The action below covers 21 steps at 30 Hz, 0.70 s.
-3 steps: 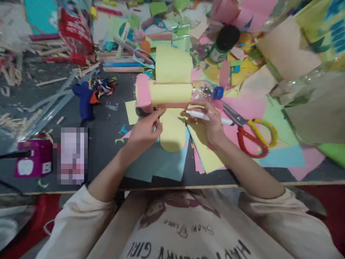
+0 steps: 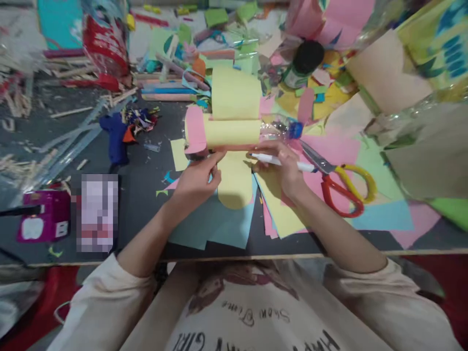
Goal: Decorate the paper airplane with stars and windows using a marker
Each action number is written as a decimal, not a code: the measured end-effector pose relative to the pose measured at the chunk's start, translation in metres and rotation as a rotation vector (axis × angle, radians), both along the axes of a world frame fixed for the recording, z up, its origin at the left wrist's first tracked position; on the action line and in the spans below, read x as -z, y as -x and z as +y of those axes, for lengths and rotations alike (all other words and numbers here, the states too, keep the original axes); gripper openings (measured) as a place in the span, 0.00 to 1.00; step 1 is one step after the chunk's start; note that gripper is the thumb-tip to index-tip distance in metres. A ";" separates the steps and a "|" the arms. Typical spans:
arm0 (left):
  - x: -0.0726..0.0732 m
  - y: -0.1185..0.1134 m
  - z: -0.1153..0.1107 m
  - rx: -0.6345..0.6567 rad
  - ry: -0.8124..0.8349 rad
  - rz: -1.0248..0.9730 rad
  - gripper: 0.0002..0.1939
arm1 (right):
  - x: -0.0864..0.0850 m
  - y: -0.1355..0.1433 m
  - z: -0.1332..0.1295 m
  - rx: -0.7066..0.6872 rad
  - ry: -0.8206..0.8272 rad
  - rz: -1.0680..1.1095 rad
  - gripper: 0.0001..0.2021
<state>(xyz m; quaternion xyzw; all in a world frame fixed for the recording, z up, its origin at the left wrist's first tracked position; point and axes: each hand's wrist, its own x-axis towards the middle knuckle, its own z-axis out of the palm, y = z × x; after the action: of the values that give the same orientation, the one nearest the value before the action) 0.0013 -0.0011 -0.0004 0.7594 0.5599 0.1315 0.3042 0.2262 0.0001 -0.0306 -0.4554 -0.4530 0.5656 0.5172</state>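
Note:
A plastic bottle wrapped in yellow paper [image 2: 232,131], with a pink band and a blue cap, lies on its side in front of me. Yellow paper flaps extend from it, a curved one [image 2: 237,92] beyond and a round-ended one [image 2: 234,183] towards me. My left hand [image 2: 197,180] rests at the near flap, its index finger stretched against the bottle's lower edge and its thumb apart; its other fingers are partly hidden. Between the fingers of my right hand [image 2: 287,165] is a white marker [image 2: 268,159], its dark tip pointing left near the flap. Its fingertips touch the bottle's near side.
Scissors [image 2: 341,183] with red and yellow handles lie right of my right hand on coloured paper sheets [image 2: 383,214]. A blue glue gun [image 2: 116,136] and a purple box [image 2: 44,214] are on the left. Behind stand a dark-capped jar [image 2: 305,61] and paper scraps.

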 end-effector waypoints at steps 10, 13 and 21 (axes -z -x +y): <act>0.004 0.003 0.002 0.039 -0.050 0.073 0.28 | -0.005 -0.003 0.002 -0.044 0.002 -0.107 0.29; 0.005 0.004 0.001 0.001 -0.035 0.055 0.27 | -0.004 -0.005 0.002 -0.077 -0.014 -0.127 0.30; 0.007 0.003 0.001 0.028 -0.071 0.032 0.28 | 0.002 -0.010 -0.003 -0.118 -0.096 -0.171 0.30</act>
<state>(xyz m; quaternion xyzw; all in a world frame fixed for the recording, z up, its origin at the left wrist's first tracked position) -0.0018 -0.0005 -0.0078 0.7794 0.5491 0.1348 0.2699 0.2364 -0.0025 -0.0328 -0.4492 -0.5480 0.5319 0.4637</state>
